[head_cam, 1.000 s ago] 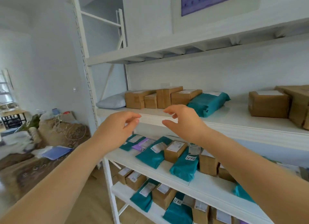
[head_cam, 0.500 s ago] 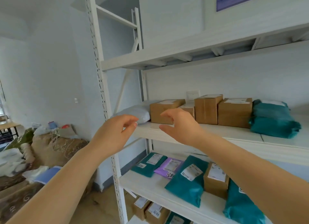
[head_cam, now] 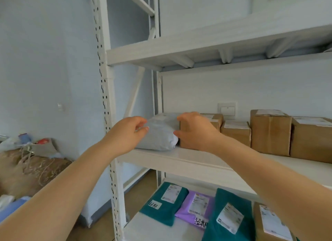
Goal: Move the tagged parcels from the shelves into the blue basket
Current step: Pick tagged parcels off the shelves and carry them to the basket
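- Far left, beyond the rack: a heap of bags and cloth [head_cam: 32, 161] on the floor; no blue basket is in view from here.
- The white rack upright [head_cam: 106, 100] frames the end of the middle shelf [head_cam: 188, 161], where I am working.
- My left hand [head_cam: 125, 134] curls over the left end of a grey poly mailer [head_cam: 159, 134], fingertips pressing into its wrapper, thumb hidden underneath.
- The mailer lies flat at the shelf's left end, touching the first cardboard box [head_cam: 213, 120].
- My right hand [head_cam: 195, 131] cups the mailer's right end, fingers half closed between it and that box; the grip looks begun, not yet a lift.
- Further right, more labelled cardboard boxes [head_cam: 269, 131] stand in a row on the same shelf.
- Below, teal mailers [head_cam: 167, 206] and a purple mailer [head_cam: 195, 208], some marked with handwritten tags, lie on the lower shelf [head_cam: 152, 228].
- By my reckoning the job is early: many parcels remain shelved, and none can be seen delivered.
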